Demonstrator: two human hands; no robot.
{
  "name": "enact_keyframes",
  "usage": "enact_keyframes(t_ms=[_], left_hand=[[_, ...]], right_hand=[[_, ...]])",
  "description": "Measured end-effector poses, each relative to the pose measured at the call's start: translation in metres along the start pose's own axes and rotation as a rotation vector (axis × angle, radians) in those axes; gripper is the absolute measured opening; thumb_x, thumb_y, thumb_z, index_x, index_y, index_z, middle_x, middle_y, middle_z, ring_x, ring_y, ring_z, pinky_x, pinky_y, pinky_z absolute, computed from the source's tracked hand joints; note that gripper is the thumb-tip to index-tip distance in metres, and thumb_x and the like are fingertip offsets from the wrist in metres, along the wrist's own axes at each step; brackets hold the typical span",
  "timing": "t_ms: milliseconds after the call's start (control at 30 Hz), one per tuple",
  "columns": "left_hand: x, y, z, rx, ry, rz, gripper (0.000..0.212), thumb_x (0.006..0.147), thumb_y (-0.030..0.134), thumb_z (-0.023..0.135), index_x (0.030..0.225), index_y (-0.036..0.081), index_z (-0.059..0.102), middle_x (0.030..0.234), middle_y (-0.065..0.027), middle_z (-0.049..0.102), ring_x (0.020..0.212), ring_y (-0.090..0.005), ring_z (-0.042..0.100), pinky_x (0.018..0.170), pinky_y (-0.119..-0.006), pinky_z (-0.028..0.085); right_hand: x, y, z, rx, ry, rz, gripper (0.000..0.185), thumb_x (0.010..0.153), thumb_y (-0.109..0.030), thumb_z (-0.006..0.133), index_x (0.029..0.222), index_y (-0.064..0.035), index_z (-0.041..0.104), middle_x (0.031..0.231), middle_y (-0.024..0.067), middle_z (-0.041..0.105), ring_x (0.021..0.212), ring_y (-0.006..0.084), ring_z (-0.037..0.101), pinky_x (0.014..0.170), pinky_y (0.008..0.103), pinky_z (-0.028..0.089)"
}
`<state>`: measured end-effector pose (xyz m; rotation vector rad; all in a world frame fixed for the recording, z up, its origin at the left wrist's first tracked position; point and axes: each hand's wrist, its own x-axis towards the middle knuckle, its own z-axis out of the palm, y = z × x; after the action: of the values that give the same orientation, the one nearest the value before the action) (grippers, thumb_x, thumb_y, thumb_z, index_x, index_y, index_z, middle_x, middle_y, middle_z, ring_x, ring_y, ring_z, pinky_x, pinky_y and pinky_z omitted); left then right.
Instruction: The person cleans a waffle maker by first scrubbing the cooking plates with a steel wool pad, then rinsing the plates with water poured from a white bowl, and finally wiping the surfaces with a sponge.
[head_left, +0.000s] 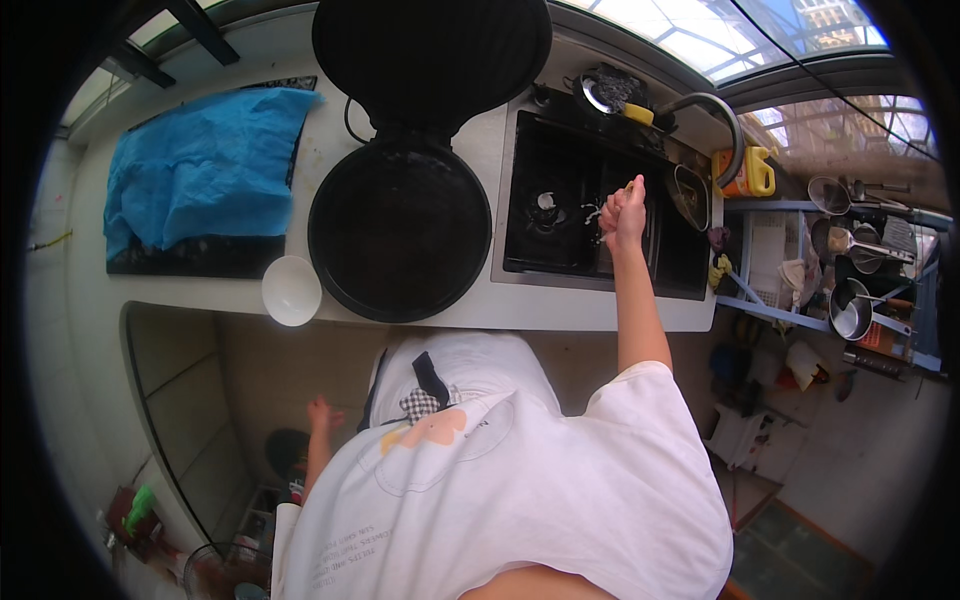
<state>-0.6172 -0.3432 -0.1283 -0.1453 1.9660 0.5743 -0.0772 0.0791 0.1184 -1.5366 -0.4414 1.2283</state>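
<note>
My right hand is closed in a fist above the black double sink, near its divider. A small yellowish thing shows at the thumb, mostly hidden by the fingers; I cannot tell what it is. White drops or splashes show just left of the fist. My left hand hangs low at my left side, below the counter edge, fingers apart and holding nothing. Before me stands a round black electric griddle, its lid raised. A white bowl sits beside it at the counter's front edge.
A blue cloth covers most of a black cooktop. Behind the sink are a curved faucet, a yellow sponge and a steel scourer. A yellow jug and a rack of pans stand to the right.
</note>
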Motion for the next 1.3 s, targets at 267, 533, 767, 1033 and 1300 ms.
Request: enact_keyframes(t_ms=[267, 533, 767, 1033, 1300], left_hand=[[-0.005, 0.033, 0.018, -0.013, 0.02, 0.116, 0.038, 0.092, 0.043, 0.047, 0.103, 0.007, 0.041, 0.08, -0.0107, 0.052, 0.055, -0.0254, 0.06, 0.042, -0.04, 0.051], [0.007, 0.015, 0.019, -0.003, 0.043, 0.039, 0.04, 0.092, 0.043, 0.047, 0.113, 0.009, 0.042, 0.086, -0.0101, 0.054, 0.057, -0.0244, 0.061, 0.045, -0.041, 0.053], [0.017, -0.003, 0.006, 0.06, 0.087, -0.045, 0.042, 0.092, 0.042, 0.045, 0.117, 0.008, 0.041, 0.091, -0.0114, 0.055, 0.058, -0.0258, 0.062, 0.049, -0.043, 0.055], [0.03, -0.013, -0.004, -0.007, 0.052, -0.003, 0.044, 0.092, 0.044, 0.044, 0.119, 0.009, 0.037, 0.094, -0.012, 0.054, 0.058, -0.0269, 0.062, 0.048, -0.044, 0.054], [0.042, -0.022, -0.021, 0.023, 0.089, -0.01, 0.041, 0.093, 0.045, 0.044, 0.111, 0.008, 0.043, 0.081, -0.0101, 0.053, 0.056, -0.0279, 0.063, 0.046, -0.046, 0.054]], right_hand=[[0.085, 0.025, -0.04, -0.114, 0.001, -0.285, 0.047, 0.096, -0.038, 0.039, 0.056, -0.0155, 0.03, 0.043, -0.0035, 0.024, 0.033, 0.0079, 0.019, 0.034, 0.0248, 0.013], [0.006, 0.045, 0.014, -1.288, -0.235, -0.537, 0.028, 0.072, -0.015, 0.065, 0.088, -0.0007, 0.048, 0.074, 0.0164, 0.059, 0.068, 0.0272, 0.06, 0.065, 0.0337, 0.048], [-0.073, 0.065, 0.126, -0.885, -0.456, -1.0, 0.03, 0.069, 0.004, 0.064, 0.098, -0.003, 0.059, 0.098, 0.014, 0.065, 0.093, 0.0333, 0.062, 0.081, 0.0369, 0.049], [-0.101, 0.164, 0.163, -1.401, -0.591, -1.052, 0.055, 0.08, -0.028, 0.066, 0.12, 0.006, 0.05, 0.124, 0.0267, 0.049, 0.12, 0.0381, 0.045, 0.103, 0.0464, 0.034], [-0.089, 0.201, 0.229, -1.456, -0.461, -1.163, 0.054, 0.083, -0.016, 0.056, 0.129, 0.0069, 0.04, 0.133, 0.0309, 0.039, 0.125, 0.0437, 0.037, 0.106, 0.0461, 0.03]])
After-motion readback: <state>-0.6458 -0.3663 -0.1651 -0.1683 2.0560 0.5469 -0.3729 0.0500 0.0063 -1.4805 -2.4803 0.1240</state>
